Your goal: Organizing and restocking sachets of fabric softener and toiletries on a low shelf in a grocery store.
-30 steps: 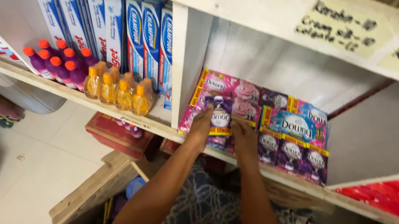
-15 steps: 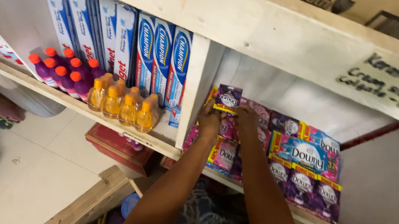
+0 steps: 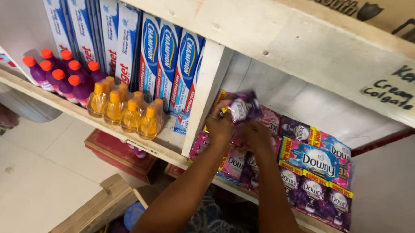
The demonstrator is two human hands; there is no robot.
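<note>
Left hand (image 3: pixel 220 124) and right hand (image 3: pixel 259 134) both gripped purple sachet (image 3: pixel 243 108) above the sachet stack (image 3: pixel 310 179); loose pinch risked dropping it, toppling packs off the shelf (image 3: pixel 166 150).

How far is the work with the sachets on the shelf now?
Done: many pink and purple sachets stand in rows in the right compartment. In hand: the left hand and right hand lift one purple sachet above them. Left: seating it; further stock is not visible.
</note>
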